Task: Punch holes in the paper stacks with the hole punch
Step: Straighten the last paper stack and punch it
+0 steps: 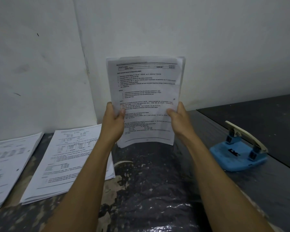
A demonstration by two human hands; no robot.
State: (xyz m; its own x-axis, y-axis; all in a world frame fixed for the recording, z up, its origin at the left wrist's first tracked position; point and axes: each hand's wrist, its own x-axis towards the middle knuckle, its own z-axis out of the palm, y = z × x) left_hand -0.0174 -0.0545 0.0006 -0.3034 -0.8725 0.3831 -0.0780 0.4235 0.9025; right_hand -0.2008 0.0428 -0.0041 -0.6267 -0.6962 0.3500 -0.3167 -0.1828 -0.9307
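Dark bench: left hand and right hand fingers clamped on upright paper stack at 12, hole punch idle at 3, two stacks at 9 — punching looks unfinished.

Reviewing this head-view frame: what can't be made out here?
- Held stack: print too blurred to read; sheet count not countable.
- Far-left stack: cut off by the left edge.
- Middle stack: partly covered by the left forearm.
- Punch: slot faces away, so whether it holds paper is unseen.
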